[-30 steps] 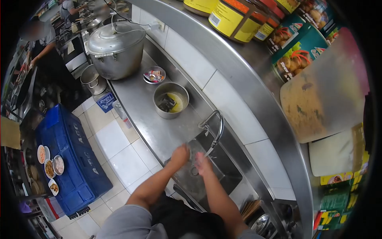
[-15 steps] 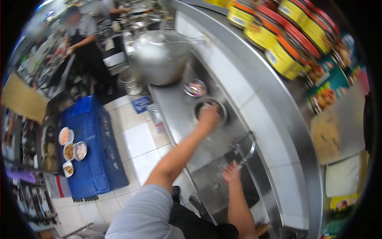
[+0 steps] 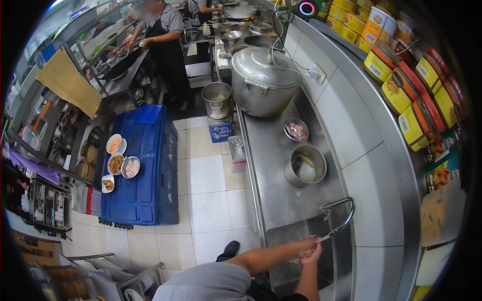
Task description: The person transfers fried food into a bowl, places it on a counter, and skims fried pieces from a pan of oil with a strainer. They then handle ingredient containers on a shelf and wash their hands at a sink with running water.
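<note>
My left hand (image 3: 305, 245) and my right hand (image 3: 311, 255) are pressed together over the metal sink (image 3: 321, 231), at the mouth of the curved faucet (image 3: 346, 218). Their fingers overlap and hide one another, so whether anything is between them is not visible. Beyond the faucet, a steel pot (image 3: 291, 173) stands on the metal counter (image 3: 276, 195) with a pale, wet-looking item (image 3: 306, 173) inside. A small metal bowl (image 3: 289, 131) behind it holds small colorful pieces.
A big lidded pot (image 3: 266, 93) stands farther back on the counter. Left of the aisle, a blue chest (image 3: 143, 200) carries several bowls of food (image 3: 131, 167). Jars (image 3: 419, 123) line the shelf at right. A person in an apron (image 3: 168, 45) works at the far left.
My left hand has left the steel pot and come to my right hand at the faucet. The pale item now shows inside the pot. The view has turned and shifted.
</note>
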The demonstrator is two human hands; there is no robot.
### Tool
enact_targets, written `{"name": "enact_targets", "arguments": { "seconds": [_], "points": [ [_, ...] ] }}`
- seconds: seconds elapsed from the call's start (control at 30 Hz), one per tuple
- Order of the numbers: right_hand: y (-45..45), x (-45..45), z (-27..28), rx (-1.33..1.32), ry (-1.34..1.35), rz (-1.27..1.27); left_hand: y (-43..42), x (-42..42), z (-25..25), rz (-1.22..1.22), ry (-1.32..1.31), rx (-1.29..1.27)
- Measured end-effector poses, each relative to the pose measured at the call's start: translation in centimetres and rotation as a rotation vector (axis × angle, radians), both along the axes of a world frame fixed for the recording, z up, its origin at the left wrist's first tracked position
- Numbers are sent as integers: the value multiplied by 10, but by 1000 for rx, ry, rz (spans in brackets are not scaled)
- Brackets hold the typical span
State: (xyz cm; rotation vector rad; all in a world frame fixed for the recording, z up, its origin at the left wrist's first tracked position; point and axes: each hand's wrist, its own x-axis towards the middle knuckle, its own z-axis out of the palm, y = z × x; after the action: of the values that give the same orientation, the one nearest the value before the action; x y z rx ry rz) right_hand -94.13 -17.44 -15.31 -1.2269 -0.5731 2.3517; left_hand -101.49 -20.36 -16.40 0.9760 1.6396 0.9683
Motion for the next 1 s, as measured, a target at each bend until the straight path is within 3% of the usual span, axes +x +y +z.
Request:
{"name": "enact_targets", "arguments": {
  "seconds": [0.03,0.13,0.2,0.23,0.27,0.37,0.4,0.47,0.5,0.57,0.6,0.63,0.73,0.8,0.83,0.97,1.0],
  "points": [
    [-18,-9,38,22,162,27,2,2,-1,16,-19,0],
    [-9,-16,7,46,112,-18,5,-1,-9,71,-47,-2],
    [1,-25,-14,-164,222,18,6,-4,-18,96,-55,-7],
    [-5,-43,15,-182,-60,122,5,-6,-20,116,-71,-4],
    [6,-44,-17,-166,-115,157,3,-7,-20,136,-91,2],
    [38,-27,-55,-268,179,74,-17,4,-9,280,-151,123],
    [45,-28,-48,-258,176,51,-28,14,-3,367,-165,194],
    [42,-36,-30,62,7,-20,-47,25,3,589,-169,326],
    [33,-36,-27,60,9,-26,-50,26,5,684,-179,373],
    [17,-38,-19,-37,404,-277,-42,19,13,759,-217,406],
    [11,-39,-17,-35,406,-270,-35,15,18,813,-515,365],
    [2,-39,-16,-62,363,-289,-31,11,21,856,-814,312],
    [-15,-37,11,-69,216,-281,-15,-11,21,883,-1023,61],
    [-26,-36,17,288,-179,21,-4,-23,10,884,-1016,-81],
    [-32,-33,17,293,-181,21,3,-29,2,873,-1016,-140],
    [-64,-2,13,837,-608,135,33,-38,-47,799,-1024,-242],
    [-68,0,15,970,-713,164,38,-30,-67,843,-1287,-77]
  ]
}}
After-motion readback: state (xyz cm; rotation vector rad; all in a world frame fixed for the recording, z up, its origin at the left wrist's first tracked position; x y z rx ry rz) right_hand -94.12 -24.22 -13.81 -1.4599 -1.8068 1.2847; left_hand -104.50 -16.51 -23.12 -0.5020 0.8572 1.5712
